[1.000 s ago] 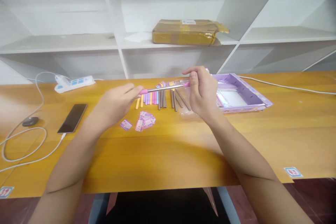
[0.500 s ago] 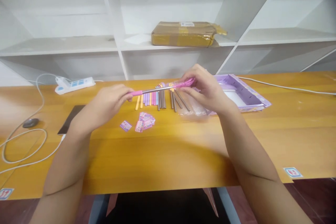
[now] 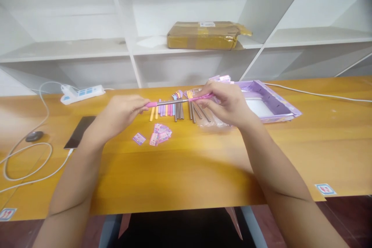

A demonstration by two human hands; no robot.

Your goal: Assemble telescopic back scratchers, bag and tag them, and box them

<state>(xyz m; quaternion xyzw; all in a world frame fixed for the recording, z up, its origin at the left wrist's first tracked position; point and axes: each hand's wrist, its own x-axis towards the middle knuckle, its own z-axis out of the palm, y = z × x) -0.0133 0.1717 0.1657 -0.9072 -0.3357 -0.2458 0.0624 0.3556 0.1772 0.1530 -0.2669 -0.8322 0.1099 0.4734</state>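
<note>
Between my hands a pink back scratcher [image 3: 173, 102] with a metal rod is held nearly level above the table. My left hand [image 3: 124, 112] pinches the end of its pink handle. My right hand [image 3: 225, 100] is closed around its pink head, which the fingers partly hide. Behind it lie several metal rods with coloured hand-shaped heads [image 3: 179, 110], and more with orange and purple heads [image 3: 194, 110]. Left of them is a row of coloured handles [image 3: 163, 109]. Small printed cards [image 3: 161, 134] lie in a loose pile nearer me, with a single card [image 3: 139, 138] apart.
A purple box [image 3: 280, 102] stands open at the right, near clear plastic bags [image 3: 216, 120]. At the left are a power strip [image 3: 83, 93], a mouse [image 3: 34, 136], a dark tablet [image 3: 79, 131] and white cables. A taped carton [image 3: 203, 35] sits on the shelf.
My right hand has come down slightly and left, so the back scratcher is more level and its exposed rod looks shorter. Both hands keep their hold.
</note>
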